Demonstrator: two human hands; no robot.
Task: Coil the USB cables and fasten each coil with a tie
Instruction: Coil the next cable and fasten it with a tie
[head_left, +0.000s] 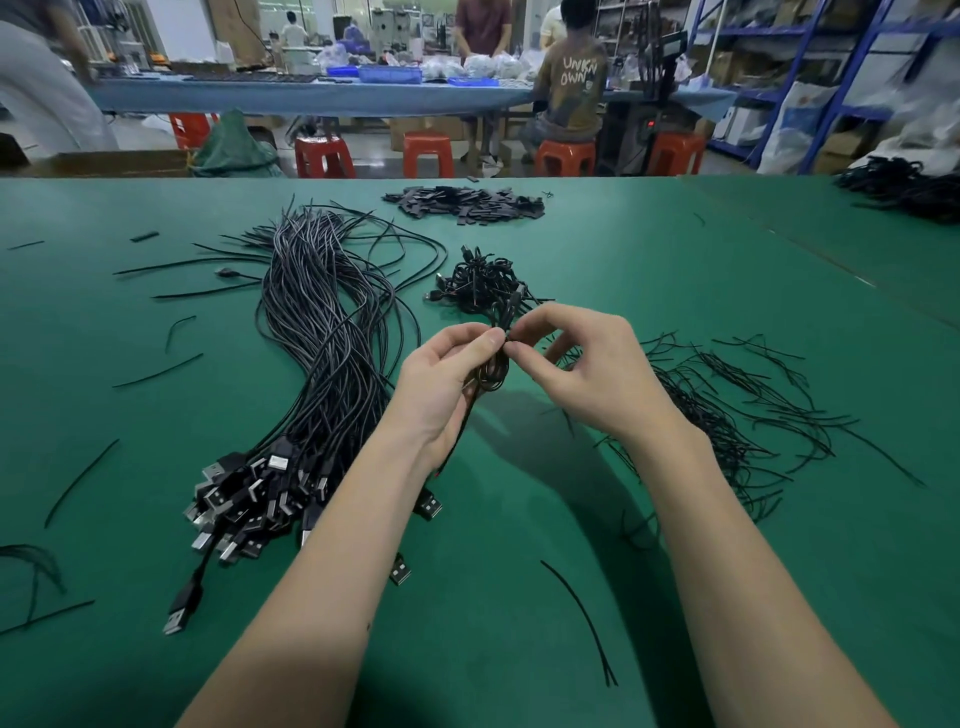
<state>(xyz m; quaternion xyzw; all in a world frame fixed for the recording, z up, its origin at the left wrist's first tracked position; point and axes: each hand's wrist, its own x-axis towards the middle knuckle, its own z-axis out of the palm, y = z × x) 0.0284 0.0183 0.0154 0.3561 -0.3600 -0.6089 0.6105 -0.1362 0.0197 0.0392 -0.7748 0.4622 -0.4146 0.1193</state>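
Left hand (441, 384) grips looped black cable coil (491, 374) | right hand (587, 364) pinches thin tie (508, 340)

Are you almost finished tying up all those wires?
Not nearly. A small heap of tied coils is done. The left hand holds one coil while the right hand pinches its tie. A big bundle of loose cables is still waiting.

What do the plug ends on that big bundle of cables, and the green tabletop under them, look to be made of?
The plug ends look like bright metal shells set in black moulded plastic: the tips gleam silver, the bodies are dull black. The cables themselves seem sheathed in smooth black plastic or rubber, with a faint sheen. The green tabletop looks like a matte rubbery mat, flat and without glare; its exact material is not clear.
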